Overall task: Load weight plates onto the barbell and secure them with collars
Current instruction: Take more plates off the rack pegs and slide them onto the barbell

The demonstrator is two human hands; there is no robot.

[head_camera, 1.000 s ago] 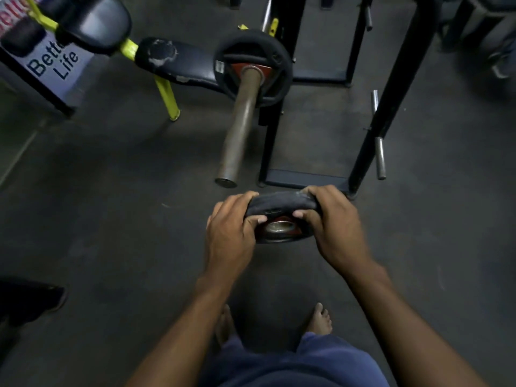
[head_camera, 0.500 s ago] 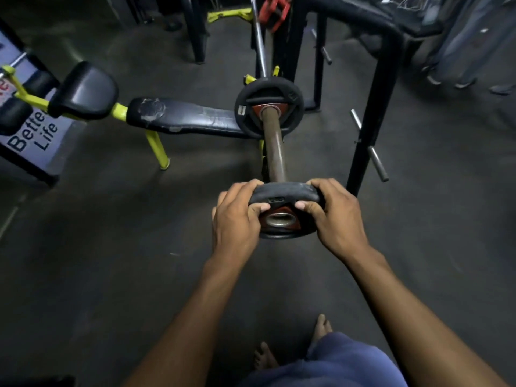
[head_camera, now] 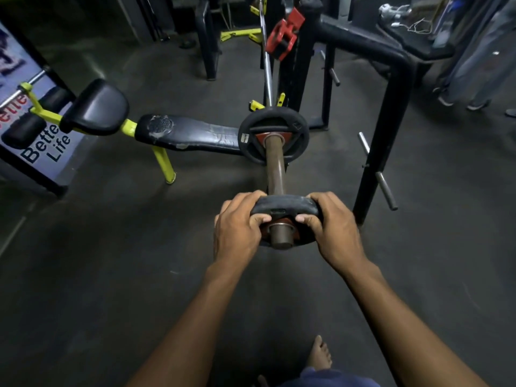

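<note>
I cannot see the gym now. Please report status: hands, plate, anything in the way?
Left hand and right hand grip small plate. Plate on bar end, apart from big plate. Bar between them bare.

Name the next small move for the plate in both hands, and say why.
Probably slide the small plate along the sleeve toward the larger plate. The sleeve end already pokes through its hole, both hands, left and right, grip its rim, and bare sleeve separates the plates.

small plate (head_camera: pixel 284 209) now threaded onto barbell sleeve (head_camera: pixel 275 169), sleeve end poking thru hub, prev. held clear
</note>
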